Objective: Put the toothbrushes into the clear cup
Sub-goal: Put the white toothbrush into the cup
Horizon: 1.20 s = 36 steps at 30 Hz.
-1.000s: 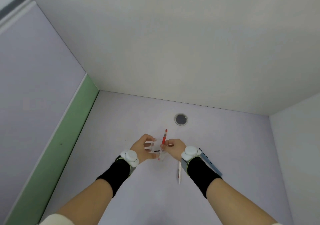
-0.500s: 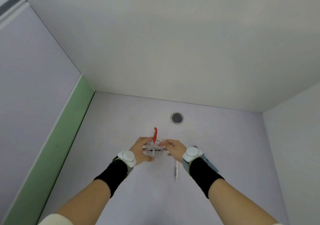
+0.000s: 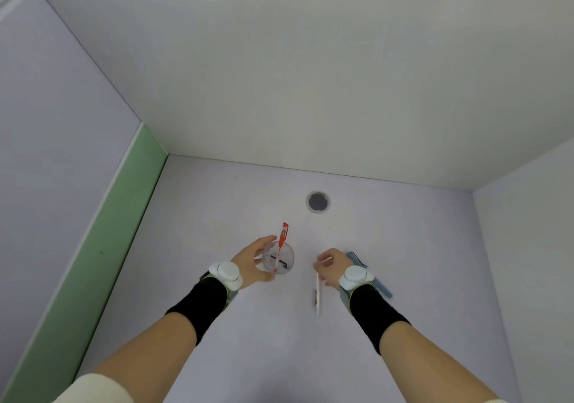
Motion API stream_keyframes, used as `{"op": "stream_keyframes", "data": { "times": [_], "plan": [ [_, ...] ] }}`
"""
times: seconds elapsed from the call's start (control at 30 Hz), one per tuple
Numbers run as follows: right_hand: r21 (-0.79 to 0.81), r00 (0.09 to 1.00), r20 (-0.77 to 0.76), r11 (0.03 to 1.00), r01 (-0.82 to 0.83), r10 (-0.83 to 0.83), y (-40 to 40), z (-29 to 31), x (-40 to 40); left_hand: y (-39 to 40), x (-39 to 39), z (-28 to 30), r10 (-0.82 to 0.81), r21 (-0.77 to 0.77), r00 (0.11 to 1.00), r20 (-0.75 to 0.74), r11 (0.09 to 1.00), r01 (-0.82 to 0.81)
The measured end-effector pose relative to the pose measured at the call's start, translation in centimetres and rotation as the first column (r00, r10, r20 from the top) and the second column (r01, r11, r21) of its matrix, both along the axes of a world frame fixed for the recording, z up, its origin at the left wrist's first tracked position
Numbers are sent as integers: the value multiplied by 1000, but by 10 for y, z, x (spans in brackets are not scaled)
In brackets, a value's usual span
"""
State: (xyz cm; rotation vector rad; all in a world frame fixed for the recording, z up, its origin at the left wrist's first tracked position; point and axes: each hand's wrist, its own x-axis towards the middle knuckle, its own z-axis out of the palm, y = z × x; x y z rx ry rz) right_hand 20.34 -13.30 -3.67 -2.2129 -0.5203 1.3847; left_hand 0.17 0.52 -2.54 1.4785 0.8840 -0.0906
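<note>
A clear cup [image 3: 287,255] stands on the pale table, and my left hand [image 3: 253,263] wraps around its left side. A red toothbrush [image 3: 282,241] leans upright inside the cup, head up. To the right, my right hand [image 3: 330,267] has its fingertips pinched at the upper end of a white toothbrush [image 3: 317,297] that lies lengthwise on the table. Behind my right wrist lies a blue toothbrush [image 3: 383,289], partly hidden by the wrist.
A round grey drain hole [image 3: 317,201] sits in the table [image 3: 217,216] beyond the cup. Walls close the space at the back and right, and a green strip [image 3: 102,241] runs along the left edge.
My right hand let go of the red toothbrush, now standing in the cup, and moved right and down to the white toothbrush. My left hand stayed on the cup.
</note>
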Motion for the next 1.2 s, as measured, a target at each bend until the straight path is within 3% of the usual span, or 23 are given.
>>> {"op": "stream_keyframes", "data": {
  "times": [0.1, 0.23, 0.37, 0.57, 0.67, 0.77, 0.93, 1.07, 1.2],
  "plan": [
    [-55, 1000, -6, 998, 27, -27, -2, 0, -2, 1, -3, -1, -6, -4, 1000, -18, 1000, 6],
    [-161, 970, 165, 975, -153, 179, 0, 0, -5, -1, -3, -2, 37, -34, 999, -24, 999, -38],
    [-264, 920, 223, 928, -261, 322, 5, 0, -4, -3, -1, -1, 79, -59, 997, -15, 995, -80],
    [-273, 946, 185, 939, -210, 265, 0, 5, -4, -8, -4, 7, 85, -74, 996, -14, 994, -85],
    [-193, 974, 150, 971, -141, 172, 0, 9, 2, -9, -1, 10, 92, -66, 996, -9, 993, -93],
    [-8, 998, 28, 998, 62, -61, 3, 16, 5, -10, 0, 14, 82, -55, 997, -13, 995, -82],
    [234, 942, -166, 917, 324, -291, 17, 35, 8, -11, -1, 15, 108, -71, 994, -32, 991, -110],
    [329, 892, -321, 845, 421, -320, 28, 48, 0, -12, -1, 16, 99, -58, 994, -36, 993, -101],
    [381, 922, -296, 855, 353, -248, 35, 43, -14, -10, -2, 18, 120, -52, 993, -20, 991, -121]
  ]
}}
